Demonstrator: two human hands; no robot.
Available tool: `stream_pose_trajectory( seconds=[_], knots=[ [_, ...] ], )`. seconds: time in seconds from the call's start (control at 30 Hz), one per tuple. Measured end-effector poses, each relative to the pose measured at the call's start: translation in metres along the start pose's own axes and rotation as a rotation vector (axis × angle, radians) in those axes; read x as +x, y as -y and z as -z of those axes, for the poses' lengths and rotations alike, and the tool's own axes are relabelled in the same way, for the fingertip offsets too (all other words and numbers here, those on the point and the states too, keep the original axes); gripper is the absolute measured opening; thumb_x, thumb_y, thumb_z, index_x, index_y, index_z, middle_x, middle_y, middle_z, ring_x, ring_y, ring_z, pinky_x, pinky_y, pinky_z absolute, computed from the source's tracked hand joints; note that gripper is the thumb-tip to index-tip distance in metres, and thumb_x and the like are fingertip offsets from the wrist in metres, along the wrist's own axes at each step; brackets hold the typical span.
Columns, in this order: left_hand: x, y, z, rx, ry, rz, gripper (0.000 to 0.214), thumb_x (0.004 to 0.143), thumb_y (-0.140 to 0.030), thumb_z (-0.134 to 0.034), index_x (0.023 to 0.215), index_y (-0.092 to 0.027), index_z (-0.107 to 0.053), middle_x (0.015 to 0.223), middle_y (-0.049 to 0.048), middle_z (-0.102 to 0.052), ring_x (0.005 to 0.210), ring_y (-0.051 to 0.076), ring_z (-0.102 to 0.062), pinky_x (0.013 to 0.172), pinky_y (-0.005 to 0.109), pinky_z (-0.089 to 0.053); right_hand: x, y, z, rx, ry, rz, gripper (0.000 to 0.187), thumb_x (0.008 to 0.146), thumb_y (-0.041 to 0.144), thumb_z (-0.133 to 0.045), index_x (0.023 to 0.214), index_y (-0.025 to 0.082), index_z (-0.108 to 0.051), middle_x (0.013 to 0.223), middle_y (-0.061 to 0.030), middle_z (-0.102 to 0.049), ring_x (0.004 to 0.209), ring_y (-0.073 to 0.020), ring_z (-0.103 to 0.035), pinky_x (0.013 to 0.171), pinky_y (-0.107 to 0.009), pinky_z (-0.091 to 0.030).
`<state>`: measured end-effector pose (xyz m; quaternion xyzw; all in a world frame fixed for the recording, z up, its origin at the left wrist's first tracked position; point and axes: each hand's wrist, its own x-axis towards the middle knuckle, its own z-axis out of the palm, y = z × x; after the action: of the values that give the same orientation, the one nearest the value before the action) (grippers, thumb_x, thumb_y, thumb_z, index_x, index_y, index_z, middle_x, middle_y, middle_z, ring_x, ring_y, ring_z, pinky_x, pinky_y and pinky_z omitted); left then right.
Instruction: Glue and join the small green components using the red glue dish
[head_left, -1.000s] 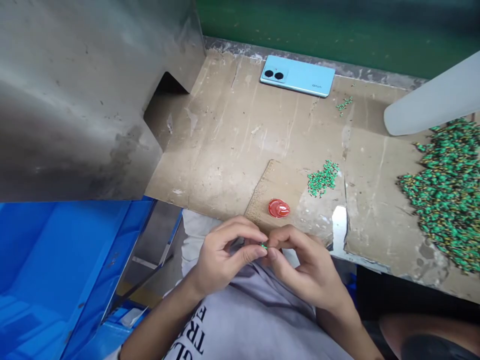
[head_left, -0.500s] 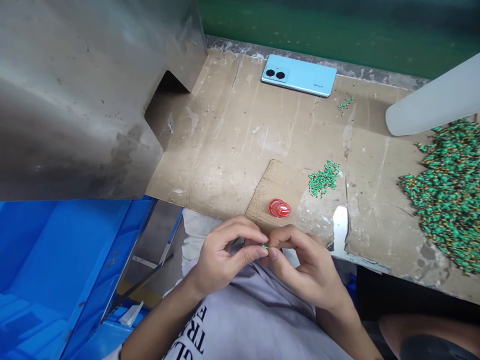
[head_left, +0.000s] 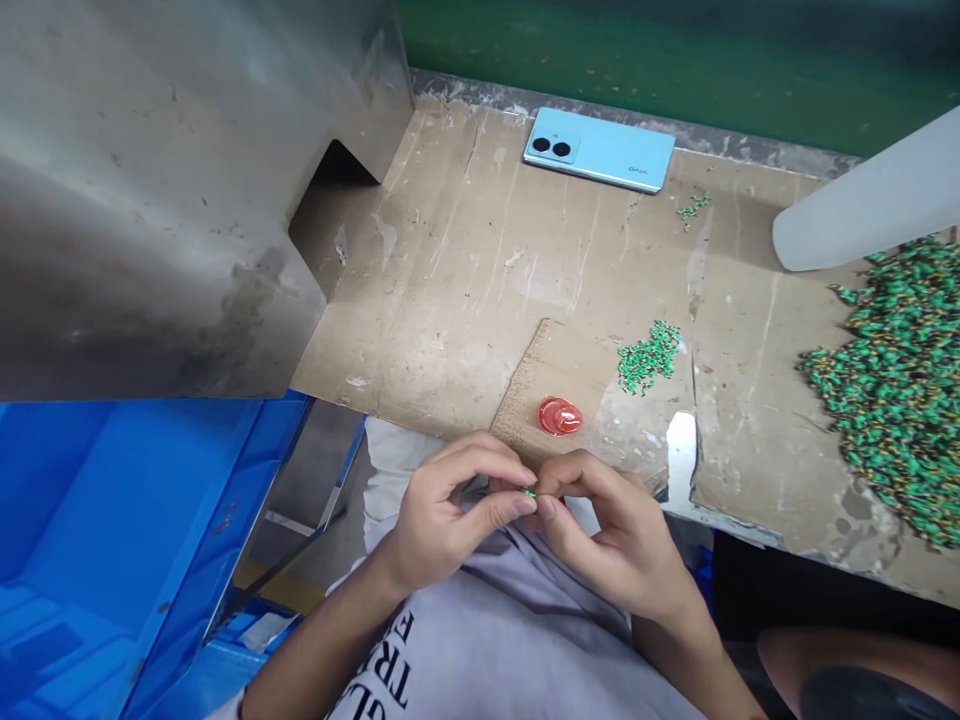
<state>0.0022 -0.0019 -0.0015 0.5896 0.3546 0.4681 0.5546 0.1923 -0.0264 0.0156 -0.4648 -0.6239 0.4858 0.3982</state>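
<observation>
Between the fingertips of both hands is a tiny green piece [head_left: 529, 492], mostly covered by the fingers. My left hand [head_left: 457, 505] pinches it between thumb and index finger. From the other side, my right hand [head_left: 611, 525] closes thumb and index finger at the same spot, the fingertips of the two hands nearly touching. Just beyond them, a small red glossy oval dish or blob [head_left: 559, 416] sits on a cardboard piece [head_left: 525, 390]. A small heap of similar green pieces [head_left: 649, 357] lies to its right.
A large pile of green and yellowish pieces [head_left: 900, 400] covers the right side, below a whitish cylinder [head_left: 862, 200]. A light blue phone [head_left: 600, 150] lies at the back. A metal housing [head_left: 187, 200] stands at left, above a blue bin [head_left: 112, 500].
Both hands hold almost the same pose, with the green piece still between the fingertips. A pale scrap in the blue area at lower left has shifted its shape slightly.
</observation>
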Motion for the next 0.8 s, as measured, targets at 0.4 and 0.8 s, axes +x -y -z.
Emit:
stream_pose_trajectory(
  seconds=[0.4,0.8],
  knots=[
    [0.0028,-0.0027,0.0000,0.021,-0.010,-0.017,0.014,0.088,-0.014,-0.083,0.100,-0.020,-0.081,0.090,0.0052,-0.078,0.084,0.016,-0.074,0.076,0.024,-0.061,0.0014,0.0007,-0.0003,-0.004,-0.013,0.014,0.013,0.097,0.012,-0.061,0.093,0.024,-0.059,0.072,0.0038,-0.066,0.061,-0.0126,-0.064,0.055,-0.022,-0.050],
    [0.0091,-0.0069,-0.0001,0.001,-0.023,-0.021,0.012,0.082,-0.021,-0.090,0.090,-0.018,-0.081,0.083,0.0055,-0.079,0.075,0.015,-0.075,0.070,0.021,-0.061,0.0013,0.0041,-0.0022,0.019,-0.043,0.020,0.012,0.097,0.014,-0.061,0.092,0.024,-0.058,0.064,0.0053,-0.062,0.053,-0.0120,-0.061,0.050,-0.021,-0.047]
  ],
)
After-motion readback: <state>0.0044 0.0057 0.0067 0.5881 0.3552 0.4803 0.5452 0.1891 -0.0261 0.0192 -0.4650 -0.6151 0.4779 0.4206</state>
